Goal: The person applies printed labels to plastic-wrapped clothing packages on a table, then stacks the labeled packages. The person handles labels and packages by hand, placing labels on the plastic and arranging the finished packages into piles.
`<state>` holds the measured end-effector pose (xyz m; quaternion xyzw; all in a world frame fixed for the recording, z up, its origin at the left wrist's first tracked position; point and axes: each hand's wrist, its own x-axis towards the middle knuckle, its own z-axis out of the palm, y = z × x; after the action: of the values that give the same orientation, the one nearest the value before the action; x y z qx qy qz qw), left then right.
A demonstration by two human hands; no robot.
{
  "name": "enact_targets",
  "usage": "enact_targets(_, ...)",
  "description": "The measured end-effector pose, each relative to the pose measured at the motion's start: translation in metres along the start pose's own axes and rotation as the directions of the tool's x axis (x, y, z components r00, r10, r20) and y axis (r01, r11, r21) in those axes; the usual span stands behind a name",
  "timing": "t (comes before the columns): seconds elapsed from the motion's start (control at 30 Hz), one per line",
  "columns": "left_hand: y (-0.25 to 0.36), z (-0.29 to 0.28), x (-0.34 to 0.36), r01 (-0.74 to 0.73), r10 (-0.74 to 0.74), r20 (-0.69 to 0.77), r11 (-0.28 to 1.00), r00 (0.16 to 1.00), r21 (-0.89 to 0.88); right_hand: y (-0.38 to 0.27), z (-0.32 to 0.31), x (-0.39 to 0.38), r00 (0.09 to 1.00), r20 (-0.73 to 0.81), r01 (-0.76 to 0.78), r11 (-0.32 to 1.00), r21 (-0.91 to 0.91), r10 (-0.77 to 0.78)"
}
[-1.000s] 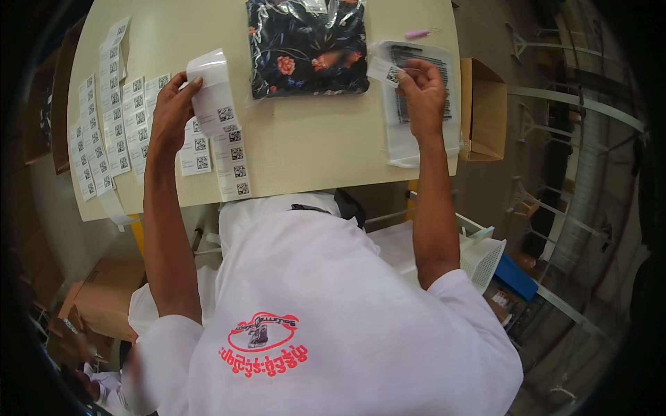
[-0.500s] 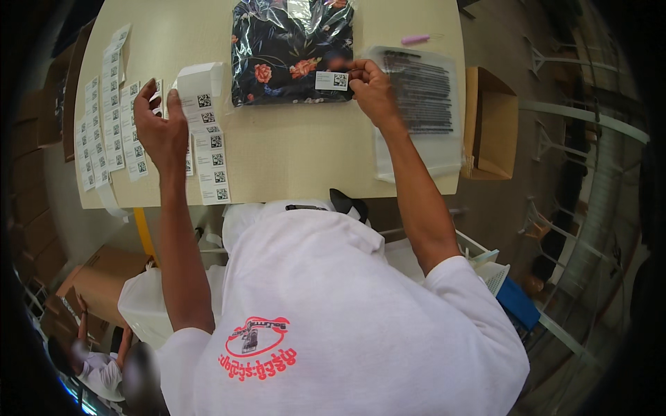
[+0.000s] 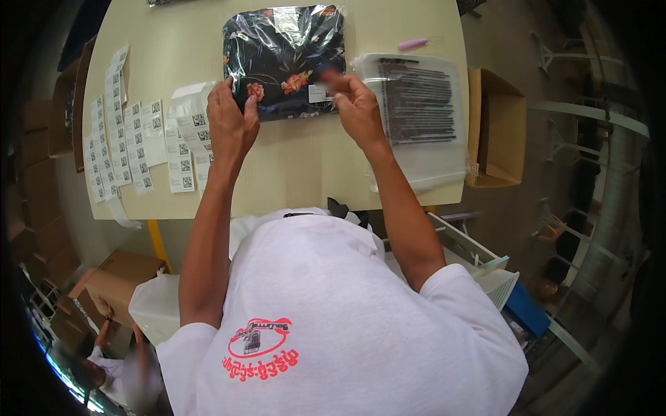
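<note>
A folded dark garment with orange flowers lies in a clear plastic bag at the middle of the table. My right hand is closed, thumb and finger pinching the right edge of a small white label with a printed code. That label lies against the bag's lower right part. At the bag's lower left corner is my left hand, its thumb and fingers apart, touching the plastic. Left of it, strips of printed labels hang down the table.
More label strips lie on the table's left. A stack of clear plastic bags is at right, with a pink-handled tool beyond it. An open cardboard box stands past the right edge. Another person is at lower left by cartons.
My left hand has moved right, from the label strips to the bag's left corner. The label in my right hand has stayed over the bag's lower right. The view has shifted slightly.
</note>
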<state>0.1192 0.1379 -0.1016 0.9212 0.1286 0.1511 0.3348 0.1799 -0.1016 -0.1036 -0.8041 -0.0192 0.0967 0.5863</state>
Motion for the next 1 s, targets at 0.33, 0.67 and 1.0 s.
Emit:
enact_targets(0.33,-0.046,0.042,0.051,0.579,-0.237,0.571,0.607,0.786,-0.544,0.061,-0.024,0.034,0.942,0.124,0.315,0.949,-0.014,-0.311)
enact_targets(0.67,0.072,-0.242,-0.069,0.260,-0.329,0.062,0.603,0.942,-0.754,-0.127,0.014,-0.029,0.942,0.139,-0.336,0.851,0.404,0.306)
enact_targets(1.0,0.038,-0.356,-0.455,0.069,-0.421,-0.772,0.858,-0.476,-0.510,-0.107,0.126,-0.026,0.629,0.766,-0.333,0.936,0.113,0.131)
